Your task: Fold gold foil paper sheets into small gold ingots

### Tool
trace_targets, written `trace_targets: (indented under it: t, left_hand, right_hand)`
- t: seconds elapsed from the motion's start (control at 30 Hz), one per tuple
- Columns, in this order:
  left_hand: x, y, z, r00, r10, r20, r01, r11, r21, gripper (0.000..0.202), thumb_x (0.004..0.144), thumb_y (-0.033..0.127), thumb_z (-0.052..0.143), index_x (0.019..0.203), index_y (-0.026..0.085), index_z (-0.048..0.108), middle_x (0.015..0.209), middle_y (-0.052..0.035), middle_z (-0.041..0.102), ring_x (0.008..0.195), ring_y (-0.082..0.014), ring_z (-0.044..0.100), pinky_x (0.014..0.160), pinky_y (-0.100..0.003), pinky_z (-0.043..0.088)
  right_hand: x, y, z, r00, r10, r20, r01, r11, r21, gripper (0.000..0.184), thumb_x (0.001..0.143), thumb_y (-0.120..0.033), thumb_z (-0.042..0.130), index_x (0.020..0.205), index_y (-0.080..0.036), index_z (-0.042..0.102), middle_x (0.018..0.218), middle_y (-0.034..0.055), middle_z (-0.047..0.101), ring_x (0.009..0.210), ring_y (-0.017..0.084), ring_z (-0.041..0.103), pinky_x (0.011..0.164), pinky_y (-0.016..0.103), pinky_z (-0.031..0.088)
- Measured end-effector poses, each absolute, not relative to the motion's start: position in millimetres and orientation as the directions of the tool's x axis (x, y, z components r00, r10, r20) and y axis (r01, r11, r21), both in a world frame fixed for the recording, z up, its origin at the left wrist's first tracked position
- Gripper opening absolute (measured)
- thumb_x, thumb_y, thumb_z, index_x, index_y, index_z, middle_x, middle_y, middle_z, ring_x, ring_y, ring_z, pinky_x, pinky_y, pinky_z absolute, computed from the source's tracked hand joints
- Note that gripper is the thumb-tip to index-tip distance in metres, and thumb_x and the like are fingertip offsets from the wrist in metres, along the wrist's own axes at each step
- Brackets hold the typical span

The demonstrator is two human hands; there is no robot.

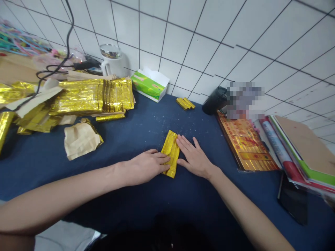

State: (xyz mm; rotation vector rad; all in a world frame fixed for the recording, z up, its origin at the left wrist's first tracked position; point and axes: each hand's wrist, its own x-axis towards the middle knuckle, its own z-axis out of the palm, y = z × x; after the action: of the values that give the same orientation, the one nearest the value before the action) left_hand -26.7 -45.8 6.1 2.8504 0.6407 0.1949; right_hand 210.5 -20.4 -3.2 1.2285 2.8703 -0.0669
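A folded piece of gold foil paper (170, 148) lies on the dark blue table cloth (146, 132) in the middle. My left hand (146, 167) rests on its left side, fingers flat and pressing it down. My right hand (193, 157) lies flat against its right edge, fingers stretched out and close together. Neither hand grips the paper.
A big pile of gold foil sheets (89, 96) and a crumpled tan paper (80, 139) lie at the left. Two small folded gold pieces (185, 103), a green tissue pack (149, 85), a white mug (112, 61), a gold printed stack (246, 144) and folders (300, 153) stand around.
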Motion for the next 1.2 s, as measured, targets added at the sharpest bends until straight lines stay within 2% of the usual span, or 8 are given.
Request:
trace_targets:
  t: [0.23, 0.5, 0.67, 0.77, 0.87, 0.97, 1.1, 1.2]
  left_hand:
    - [-26, -46, 7, 0.893, 0.441, 0.084, 0.413, -0.88, 0.235, 0.029, 0.082, 0.014, 0.05, 0.109, 0.02, 0.057, 0.12, -0.0064, 0.058, 0.114, -0.0213, 0.05, 0.09, -0.033, 0.035]
    - [-26, -46, 5, 0.899, 0.432, 0.069, 0.407, -0.884, 0.23, 0.035, 0.081, 0.013, 0.048, 0.115, 0.019, 0.054, 0.126, -0.0053, 0.054, 0.115, -0.0209, 0.049, 0.09, -0.033, 0.035]
    - [-27, -50, 7, 0.891, 0.452, 0.035, 0.43, -0.867, 0.25, 0.035, 0.085, 0.02, 0.046, 0.12, 0.02, 0.05, 0.128, -0.0053, 0.052, 0.12, -0.0197, 0.044, 0.095, -0.033, 0.032]
    - [-31, -60, 4, 0.873, 0.487, -0.005, 0.471, -0.841, 0.267, 0.047, 0.085, 0.03, 0.048, 0.13, 0.018, 0.039, 0.137, -0.0082, 0.042, 0.129, -0.0204, 0.033, 0.104, -0.037, 0.021]
    - [-36, -74, -1, 0.852, 0.52, -0.062, 0.514, -0.808, 0.287, 0.07, 0.083, 0.047, 0.049, 0.139, 0.016, 0.023, 0.146, -0.0101, 0.023, 0.135, -0.0234, 0.016, 0.108, -0.043, 0.007]
    - [-43, -90, -3, 0.841, 0.526, -0.126, 0.536, -0.779, 0.326, 0.089, 0.074, 0.059, 0.053, 0.141, 0.015, 0.014, 0.148, -0.0103, 0.015, 0.136, -0.0265, 0.01, 0.108, -0.047, 0.003]
    - [-52, -103, 13, 0.843, 0.509, -0.173, 0.534, -0.759, 0.372, 0.091, 0.071, 0.061, 0.055, 0.14, 0.013, 0.02, 0.146, -0.0139, 0.018, 0.135, -0.0294, 0.016, 0.108, -0.048, 0.01]
    - [-54, -91, 34, 0.846, 0.504, -0.177, 0.527, -0.737, 0.422, 0.073, 0.081, 0.055, 0.046, 0.137, 0.011, 0.029, 0.14, -0.0153, 0.035, 0.127, -0.0269, 0.036, 0.105, -0.043, 0.024]
  right_hand:
    - [179, -25, 6, -0.795, 0.6, -0.088, 0.606, 0.788, -0.106, 0.071, 0.088, -0.059, 0.021, 0.141, -0.012, 0.016, 0.148, 0.0118, 0.015, 0.136, 0.023, 0.012, 0.108, 0.053, 0.012]
    - [183, 2, -3, -0.73, 0.677, -0.089, 0.682, 0.73, -0.045, 0.066, 0.09, -0.055, 0.015, 0.142, -0.015, 0.012, 0.149, 0.009, 0.016, 0.136, 0.025, 0.013, 0.105, 0.057, 0.016]
    - [183, 1, -4, -0.73, 0.677, -0.097, 0.682, 0.73, -0.04, 0.067, 0.089, -0.057, 0.014, 0.142, -0.016, 0.01, 0.149, 0.0085, 0.015, 0.136, 0.025, 0.013, 0.105, 0.058, 0.014]
    - [182, 0, -4, -0.726, 0.679, -0.111, 0.686, 0.727, -0.043, 0.066, 0.09, -0.055, 0.013, 0.143, -0.016, 0.008, 0.149, 0.008, 0.013, 0.136, 0.025, 0.011, 0.105, 0.057, 0.013]
    - [183, 1, -4, -0.721, 0.683, -0.115, 0.691, 0.722, -0.046, 0.066, 0.09, -0.055, 0.014, 0.143, -0.017, 0.006, 0.149, 0.0074, 0.012, 0.136, 0.025, 0.011, 0.105, 0.057, 0.012]
    - [183, 1, -4, -0.719, 0.686, -0.115, 0.694, 0.719, -0.049, 0.066, 0.089, -0.055, 0.015, 0.143, -0.017, 0.007, 0.149, 0.0074, 0.012, 0.136, 0.025, 0.01, 0.105, 0.058, 0.012]
    - [182, 1, -5, -0.722, 0.682, -0.114, 0.69, 0.721, -0.06, 0.065, 0.09, -0.054, 0.016, 0.143, -0.018, 0.008, 0.149, 0.0072, 0.012, 0.136, 0.026, 0.01, 0.105, 0.058, 0.012]
    - [182, 1, -6, -0.725, 0.68, -0.108, 0.688, 0.722, -0.078, 0.066, 0.089, -0.056, 0.016, 0.143, -0.018, 0.01, 0.149, 0.0073, 0.012, 0.136, 0.026, 0.01, 0.105, 0.059, 0.011]
